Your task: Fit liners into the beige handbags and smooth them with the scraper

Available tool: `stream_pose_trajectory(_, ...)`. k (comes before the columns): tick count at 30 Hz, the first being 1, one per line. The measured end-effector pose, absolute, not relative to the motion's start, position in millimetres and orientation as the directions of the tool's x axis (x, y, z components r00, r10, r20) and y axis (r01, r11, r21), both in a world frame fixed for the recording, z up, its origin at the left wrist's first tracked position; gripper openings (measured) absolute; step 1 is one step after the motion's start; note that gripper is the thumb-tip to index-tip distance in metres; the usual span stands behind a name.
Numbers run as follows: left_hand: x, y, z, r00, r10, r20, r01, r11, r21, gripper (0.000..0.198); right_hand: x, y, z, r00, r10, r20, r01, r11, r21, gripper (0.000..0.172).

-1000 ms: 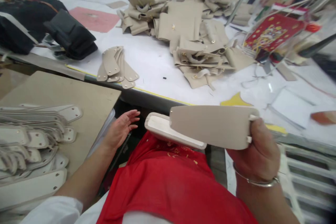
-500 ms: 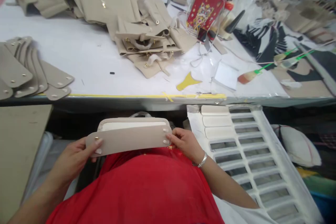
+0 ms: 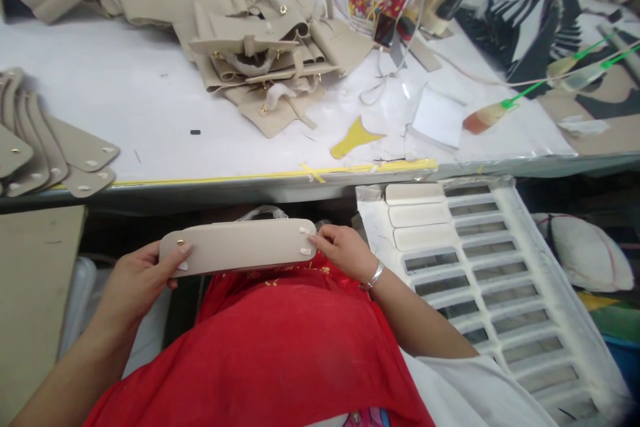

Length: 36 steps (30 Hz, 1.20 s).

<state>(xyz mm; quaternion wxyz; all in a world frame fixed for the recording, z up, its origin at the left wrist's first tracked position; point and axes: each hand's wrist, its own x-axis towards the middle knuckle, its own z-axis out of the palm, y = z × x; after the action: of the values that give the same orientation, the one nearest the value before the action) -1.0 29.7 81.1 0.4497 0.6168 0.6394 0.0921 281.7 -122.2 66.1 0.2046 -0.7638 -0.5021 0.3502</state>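
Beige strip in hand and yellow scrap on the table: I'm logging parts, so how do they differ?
The beige strip is long with rounded ends; the yellow scrap is irregular, flaring at one end. The beige strip carries a golden stud; the yellow scrap shows none. The left hand and right hand hold the beige strip; the yellow scrap lies on the white table. Both look flat.

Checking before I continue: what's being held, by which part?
A beige strip: the left grip holds its left end, near the gold stud; the right grip, its right end.
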Motion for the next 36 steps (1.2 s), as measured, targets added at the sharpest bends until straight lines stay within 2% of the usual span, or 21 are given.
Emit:
stream_pose_trajectory(7,7,29,89,0.186,0.863,-0.469,0.766,0.172,0.62,0.039,286,-122,63,0.253,0.903,-0.346,0.627,-0.426,-0.653,0.035)
stream_pose_trajectory(10,3,33,90,0.214,0.875,-0.435,0.867,0.036,0.498,0.043,287,-122,64,0.26,0.906,-0.334,0.62,-0.421,-0.662,0.035)
stream_pose_trajectory(12,0,37,88,0.257,0.921,-0.292,0.917,-0.137,0.374,0.05,287,-121,65,0.267,0.906,-0.329,0.624,-0.422,-0.657,0.034)
stream_pose_trajectory(14,2,39,85,0.378,0.925,-0.051,0.895,-0.35,0.275,0.06,286,-121,65,0.271,0.903,-0.333,0.635,-0.427,-0.643,0.035)
stream_pose_trajectory(16,13,37,82,0.561,0.819,0.125,0.786,-0.573,0.231,0.069,286,-120,65,0.267,0.904,-0.335,0.645,-0.426,-0.635,0.035)
stream_pose_trajectory(17,24,34,80,0.663,0.732,0.153,0.695,-0.679,0.237,0.071,286,-120,65,0.265,0.905,-0.333,0.646,-0.423,-0.635,0.035)
stream_pose_trajectory(20,66,19,73,0.887,0.444,0.126,0.385,-0.862,0.329,0.081,286,-120,64,0.263,0.909,-0.324,0.644,-0.415,-0.643,0.034)
stream_pose_trajectory(23,107,5,65,0.958,0.283,0.05,0.246,-0.897,0.366,0.086,287,-120,63,0.255,0.912,-0.322,0.657,-0.408,-0.634,0.034)
stream_pose_trajectory(29,138,-3,57,0.973,0.219,-0.072,0.231,-0.916,0.327,0.078,288,-119,64,0.255,0.911,-0.323,0.678,-0.407,-0.612,0.033)
stream_pose_trajectory(36,142,-6,59,0.973,0.225,-0.045,0.229,-0.928,0.294,0.067,291,-119,62,0.224,0.918,-0.328,0.716,-0.383,-0.583,0.034)
